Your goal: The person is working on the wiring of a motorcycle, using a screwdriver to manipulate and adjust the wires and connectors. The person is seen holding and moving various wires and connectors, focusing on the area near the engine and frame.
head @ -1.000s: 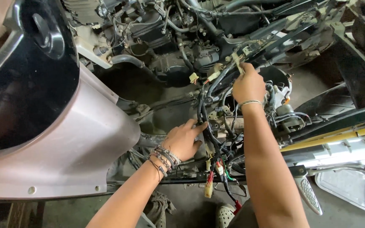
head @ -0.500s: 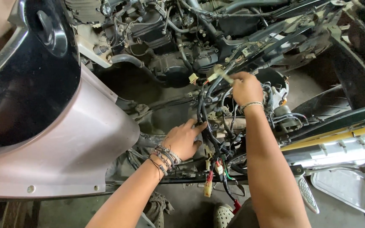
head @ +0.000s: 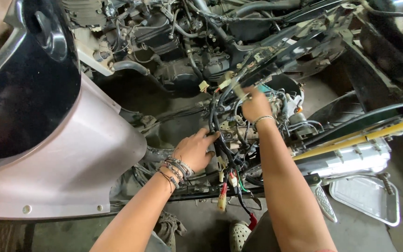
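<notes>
Step in hand: we judge we are sorting the black bundled wiring harness [head: 220, 140] that runs down the middle of the stripped scooter frame [head: 304, 28].
Doing it well: we would keep the bundle steady low down and work the upper wires loose gently, pulling on the small cream plastic connectors [head: 204, 86], not on the bare leads.
Left hand [head: 194, 150]: half closed, fingers curled against the harness at mid-height; beaded bracelets sit on the wrist.
Right hand [head: 256, 104]: closed round wires higher up, near the carburettor; blurred, so exactly what it pinches we cannot tell.
Harness position: between both hands, just right of the mauve plastic body panel [head: 71, 168].
Below: red and green leads [head: 236, 182] hang loose.
</notes>
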